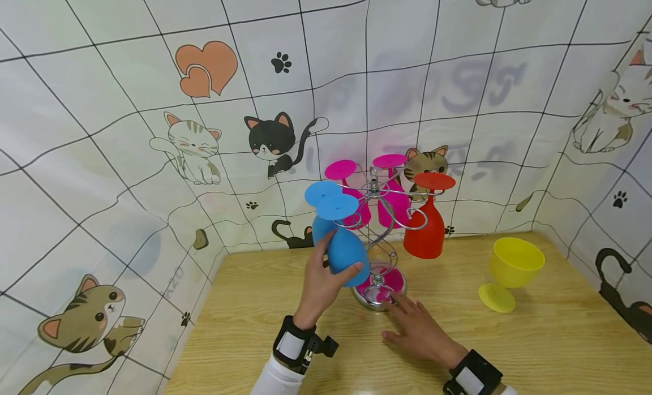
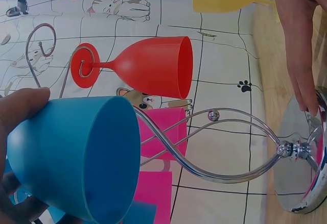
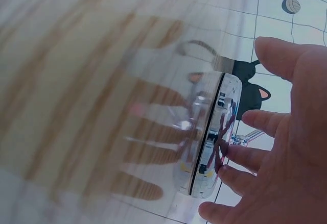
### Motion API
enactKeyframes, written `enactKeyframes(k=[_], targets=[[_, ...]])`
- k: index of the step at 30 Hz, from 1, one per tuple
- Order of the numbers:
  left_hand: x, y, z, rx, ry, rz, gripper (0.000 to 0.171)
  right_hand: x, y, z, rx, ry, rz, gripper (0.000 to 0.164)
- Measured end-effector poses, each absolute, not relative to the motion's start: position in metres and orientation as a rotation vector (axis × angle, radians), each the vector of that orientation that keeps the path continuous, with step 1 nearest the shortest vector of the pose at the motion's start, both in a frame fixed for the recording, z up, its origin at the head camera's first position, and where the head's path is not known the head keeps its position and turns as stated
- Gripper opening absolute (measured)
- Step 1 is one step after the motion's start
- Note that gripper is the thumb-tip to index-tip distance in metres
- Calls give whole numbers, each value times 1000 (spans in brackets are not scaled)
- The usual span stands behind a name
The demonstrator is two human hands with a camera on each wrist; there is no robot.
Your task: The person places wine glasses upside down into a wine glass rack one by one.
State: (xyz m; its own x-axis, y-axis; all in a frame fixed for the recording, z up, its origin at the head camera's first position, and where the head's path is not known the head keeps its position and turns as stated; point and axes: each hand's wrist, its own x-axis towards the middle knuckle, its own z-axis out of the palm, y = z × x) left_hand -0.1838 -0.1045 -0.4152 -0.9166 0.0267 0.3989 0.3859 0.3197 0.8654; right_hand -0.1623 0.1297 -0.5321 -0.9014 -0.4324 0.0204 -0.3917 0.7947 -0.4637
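Note:
A metal wine glass rack [image 1: 373, 192] with curled arms stands on the wooden table, its round base [image 1: 363, 299] mirrored and pink. My left hand [image 1: 318, 287] grips the bowl of a blue plastic goblet [image 1: 348, 256], which hangs upside down with its foot at a rack arm. Just behind it is a second blue goblet [image 1: 317, 192], partly hidden. Straight fingers of my right hand [image 1: 420, 330] rest at the front edge of the base. Also hanging inverted are a red goblet [image 1: 425, 234] on the right and two pink goblets [image 1: 394, 205] at the back.
To the right, a yellow goblet [image 1: 517, 265] stands tilted-looking on the wooden table [image 1: 254, 338]. A white sheet [image 1: 336, 55] with cat drawings and black grid lines encloses the table at the back and sides. One front rack arm [image 1: 417, 219] carries no goblet.

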Motion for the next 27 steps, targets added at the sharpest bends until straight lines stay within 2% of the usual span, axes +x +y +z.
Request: enactKeyframes(k=[27], targets=[[-167, -94, -423, -531, -2291, -1619, 77, -163, 130, -535, -675, 2919, -714, 71]])
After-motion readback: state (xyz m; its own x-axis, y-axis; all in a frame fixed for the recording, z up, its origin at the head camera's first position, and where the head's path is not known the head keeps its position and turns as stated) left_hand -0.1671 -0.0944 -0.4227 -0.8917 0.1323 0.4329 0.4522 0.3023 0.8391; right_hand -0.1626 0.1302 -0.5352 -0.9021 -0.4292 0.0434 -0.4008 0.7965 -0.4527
